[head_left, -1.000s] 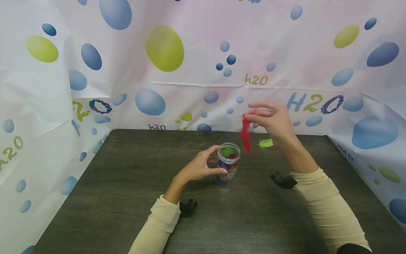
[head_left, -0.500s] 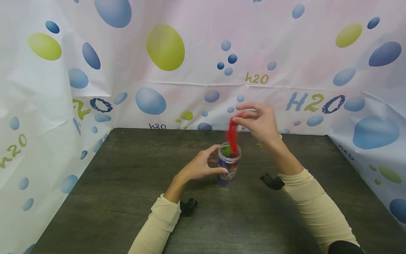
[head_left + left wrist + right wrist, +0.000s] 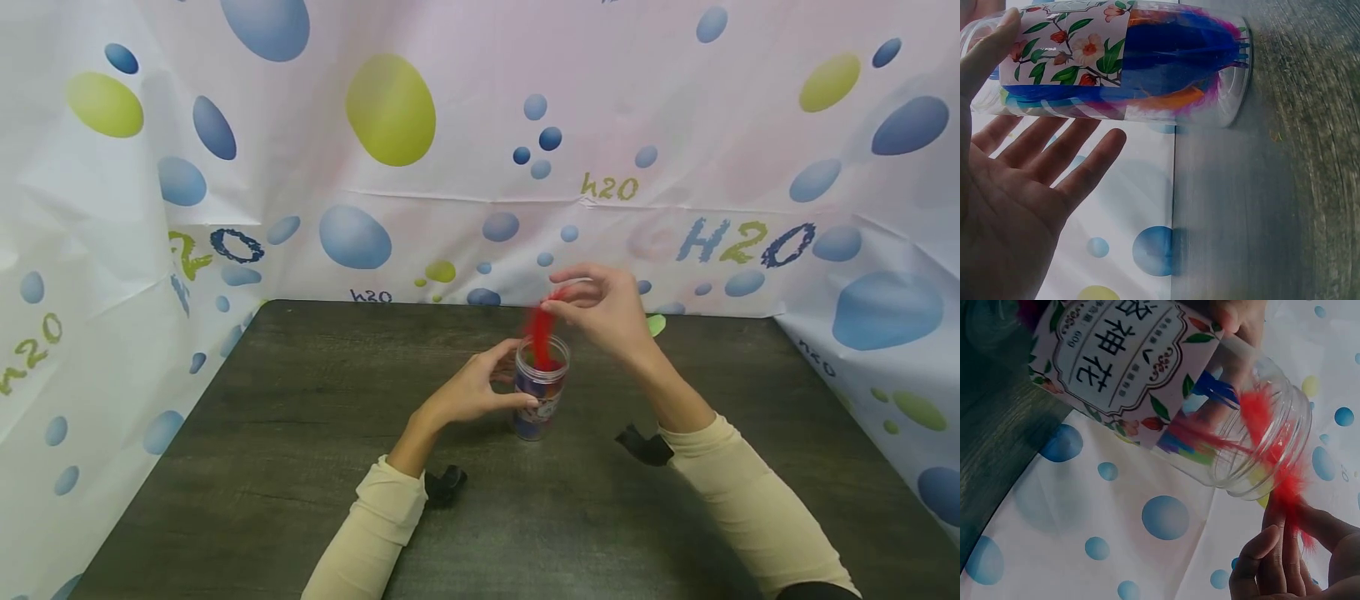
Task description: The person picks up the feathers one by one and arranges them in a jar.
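Note:
A clear plastic jar (image 3: 542,385) with a floral label stands upright and uncapped on the dark table. Its thumb in front and fingers behind, my left hand (image 3: 472,392) holds the jar's side. Blue, orange and pink feathers (image 3: 1179,53) show through the wall in the left wrist view. My right hand (image 3: 611,315) pinches a red feather (image 3: 542,337) by its upper end, right over the mouth. The feather's lower part is inside the jar's neck, as the right wrist view shows, with fingertips close to the rim.
A light green feather (image 3: 656,325) lies near the table's back edge, partly hidden behind the right wrist. Behind the dark wooden table (image 3: 322,375) hangs a white sheet (image 3: 465,92) with blue and green spots. Black wrist mounts (image 3: 446,486) sit under the forearms.
My right hand has moved left with the red feather, from beside the jar to over it, then down, so the feather enters the mouth. My left hand has stayed on the jar.

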Demonstrator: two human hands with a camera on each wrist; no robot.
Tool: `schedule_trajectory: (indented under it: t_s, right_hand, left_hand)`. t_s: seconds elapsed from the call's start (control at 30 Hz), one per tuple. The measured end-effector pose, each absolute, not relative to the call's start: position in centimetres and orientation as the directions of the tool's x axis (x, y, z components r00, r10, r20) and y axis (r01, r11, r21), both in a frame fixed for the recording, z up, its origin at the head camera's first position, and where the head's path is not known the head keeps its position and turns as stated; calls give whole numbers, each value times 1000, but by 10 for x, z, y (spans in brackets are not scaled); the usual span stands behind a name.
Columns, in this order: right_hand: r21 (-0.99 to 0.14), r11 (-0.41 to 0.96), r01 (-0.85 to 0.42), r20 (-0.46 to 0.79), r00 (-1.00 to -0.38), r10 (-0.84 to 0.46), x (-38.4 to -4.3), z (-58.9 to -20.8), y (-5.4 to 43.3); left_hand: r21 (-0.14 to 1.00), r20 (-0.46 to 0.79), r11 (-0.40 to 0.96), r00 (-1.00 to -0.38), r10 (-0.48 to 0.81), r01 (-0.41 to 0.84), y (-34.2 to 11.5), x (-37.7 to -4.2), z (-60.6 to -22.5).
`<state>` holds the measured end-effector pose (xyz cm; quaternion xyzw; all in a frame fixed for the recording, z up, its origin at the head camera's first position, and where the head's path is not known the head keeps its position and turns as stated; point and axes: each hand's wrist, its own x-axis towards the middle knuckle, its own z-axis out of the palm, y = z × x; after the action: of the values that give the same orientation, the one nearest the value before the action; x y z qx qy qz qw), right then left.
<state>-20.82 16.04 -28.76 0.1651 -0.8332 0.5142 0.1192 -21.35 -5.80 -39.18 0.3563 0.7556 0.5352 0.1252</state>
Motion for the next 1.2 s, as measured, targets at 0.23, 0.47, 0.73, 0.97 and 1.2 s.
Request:
schedule_trajectory:
  t_s: [0.23, 0.47, 0.73, 0.97, 1.2]
  right_hand:
    - [-831, 423, -362, 285, -929, -235, -196, -290, 168]
    - [-790, 437, -430, 265, -882, -389, -190, -289, 174]
    - [-739, 483, -470, 249, -856, -453, -187, -286, 176]
    - [-686, 540, -487, 230, -850, -473, -189, -283, 179]
    - [-645, 536, -544, 240, -811, -534, -193, -282, 181]
  left_hand:
    - [891, 195, 182, -712, 675, 417, -59, -214, -393]
    - [888, 208, 170, -703, 680, 428, -59, -214, -393]
    - [885, 215, 164, -696, 686, 435, -59, -214, -393]
    - [881, 220, 164, -691, 688, 444, -58, -215, -391]
    - [881, 225, 162, -693, 685, 445, -58, -215, -392]
